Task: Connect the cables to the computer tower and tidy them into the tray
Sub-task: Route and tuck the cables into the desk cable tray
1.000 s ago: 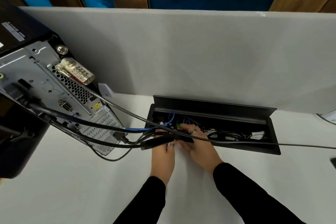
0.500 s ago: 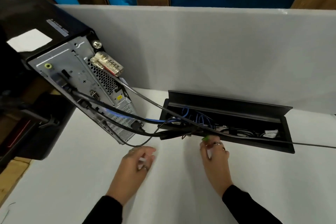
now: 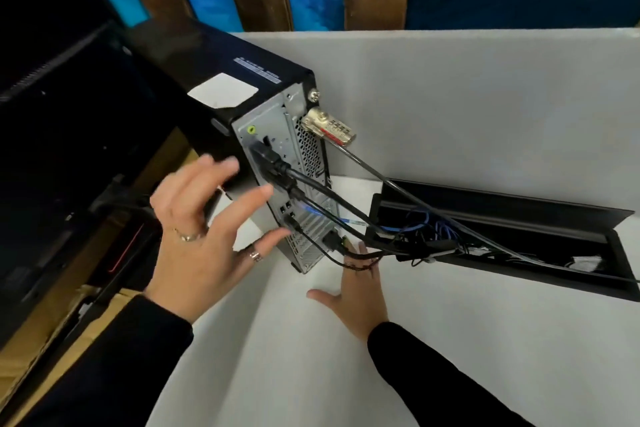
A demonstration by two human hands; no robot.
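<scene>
The black computer tower (image 3: pixel 225 80) stands at the desk's left end, its grey rear panel (image 3: pixel 277 135) facing me. Several black cables (image 3: pixel 332 194) and a blue one (image 3: pixel 349 222) run from its ports into the open black cable tray (image 3: pixel 519 215) sunk in the desk. My left hand (image 3: pixel 204 222) hovers raised beside the rear panel, fingers spread, holding nothing. My right hand (image 3: pixel 360 291) lies flat on the desk just under the cables, its fingertips near the lowest plug.
A gold combination lock (image 3: pixel 329 128) with a steel wire hangs on the tower's back. A grey partition (image 3: pixel 485 107) closes off the desk's far side. A dark monitor (image 3: pixel 52 149) stands at the left, past the white desk (image 3: pixel 346 374) edge.
Both hands have left the cable bundle at the tray. My left hand rose up to the tower's rear panel; my right hand slid left under the cables. The view swung left.
</scene>
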